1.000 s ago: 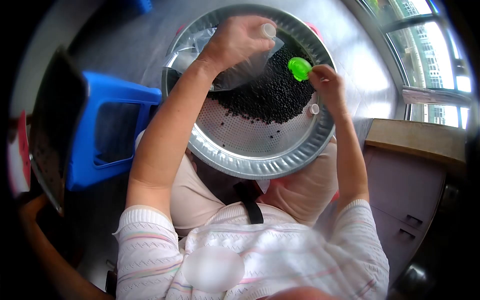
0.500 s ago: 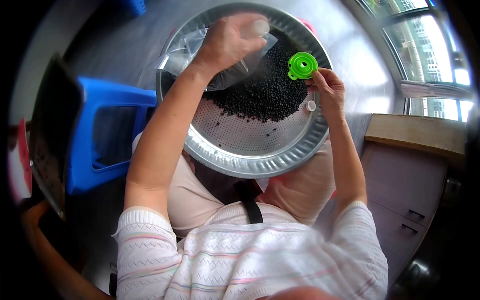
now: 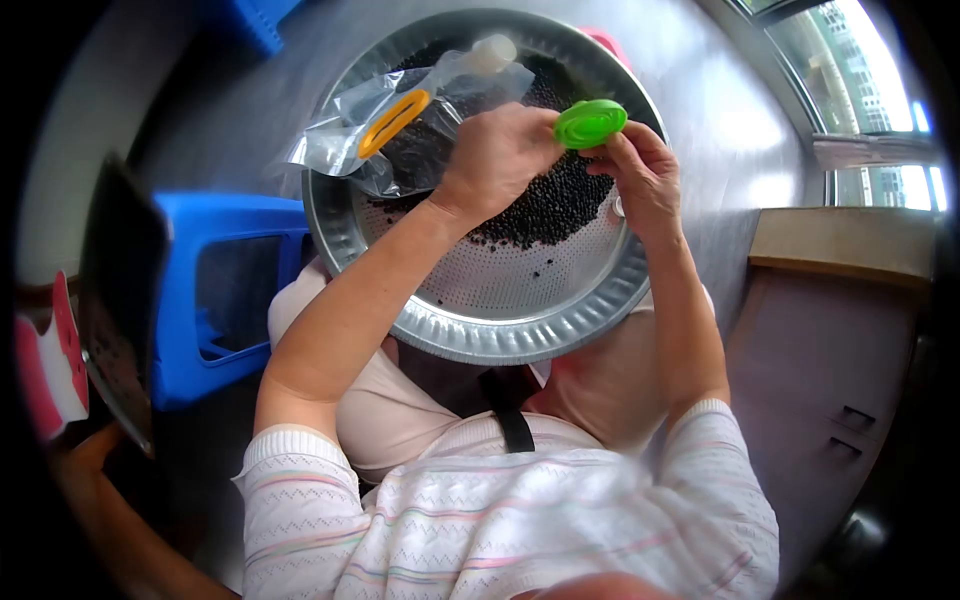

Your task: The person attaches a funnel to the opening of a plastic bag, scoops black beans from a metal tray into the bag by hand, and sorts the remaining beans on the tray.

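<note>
A green collapsible funnel (image 3: 590, 124) is tilted over the basin, pinched in my right hand (image 3: 645, 178) at its right side. My left hand (image 3: 498, 160) meets its left edge with closed fingers, their tips partly hidden. Below both hands, small black beans (image 3: 540, 213) lie heaped in a round metal basin (image 3: 470, 340) with a perforated bottom. A clear plastic spout bag (image 3: 345, 150) with an orange handle (image 3: 394, 122) and a whitish spout (image 3: 493, 52) rests on the beans at the left. Beside my right wrist, a small white cap (image 3: 619, 207) is partly covered.
The basin sits over my lap. A blue plastic stool (image 3: 175, 300) stands at the left, with a dark panel (image 3: 120, 300) beside it. At the right is a cabinet (image 3: 810, 360) below a window (image 3: 850, 80). Something pink (image 3: 603, 42) shows behind the basin's far rim.
My left hand has let go of the bag's spout and moved right to the funnel. The bag now lies with its orange handle showing. The funnel has tilted and shifted slightly left.
</note>
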`<state>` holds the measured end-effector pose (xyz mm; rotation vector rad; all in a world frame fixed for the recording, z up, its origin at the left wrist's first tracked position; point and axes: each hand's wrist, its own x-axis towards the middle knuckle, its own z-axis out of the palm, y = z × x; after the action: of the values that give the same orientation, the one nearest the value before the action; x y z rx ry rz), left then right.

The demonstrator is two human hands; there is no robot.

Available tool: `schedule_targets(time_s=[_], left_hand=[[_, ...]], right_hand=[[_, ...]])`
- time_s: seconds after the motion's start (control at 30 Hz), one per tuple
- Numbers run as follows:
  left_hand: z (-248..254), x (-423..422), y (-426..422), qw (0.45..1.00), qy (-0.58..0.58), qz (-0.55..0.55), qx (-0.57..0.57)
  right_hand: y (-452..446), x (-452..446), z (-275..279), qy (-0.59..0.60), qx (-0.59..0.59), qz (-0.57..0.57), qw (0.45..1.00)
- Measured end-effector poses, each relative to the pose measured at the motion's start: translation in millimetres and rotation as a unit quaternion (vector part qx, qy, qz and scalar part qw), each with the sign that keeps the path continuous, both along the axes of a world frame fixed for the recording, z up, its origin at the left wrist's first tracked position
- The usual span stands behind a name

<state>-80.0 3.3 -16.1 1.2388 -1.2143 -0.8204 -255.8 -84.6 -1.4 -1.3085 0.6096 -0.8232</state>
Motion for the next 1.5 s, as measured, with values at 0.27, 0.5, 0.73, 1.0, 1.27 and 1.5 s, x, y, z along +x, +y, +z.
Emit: schedule_targets(time_s=[0.27, 0.5, 0.73, 1.0, 1.27, 1.5], left_hand=[[9, -5, -3, 0.937, -0.286, 0.113, -0.167], [6, -4, -4, 0.979, -0.176, 0.081, -0.063], [40, 2, 4, 0.973, -0.18, 0.072, -0.128], [56, 56, 1, 0.926, -0.307, 0.199, -0.092], [34, 63, -7, 0.989, -0.111, 0.086, -0.04], [50, 70, -3, 0.994, 0.106, 0.003, -0.008]], right_hand=[[-6, -1, -19, -0.007, -0.089, 0.024, 0.996], [-5, -7, 0, 0.017, -0.06, 0.015, 0.998], [-12, 7, 16, -0.078, 0.117, 0.025, 0.99], [-33, 74, 48, -0.043, 0.133, 0.119, 0.983], [-33, 94, 53, 0.135, 0.007, 0.091, 0.987], [-31, 101, 61, 0.217, -0.127, 0.054, 0.966]])
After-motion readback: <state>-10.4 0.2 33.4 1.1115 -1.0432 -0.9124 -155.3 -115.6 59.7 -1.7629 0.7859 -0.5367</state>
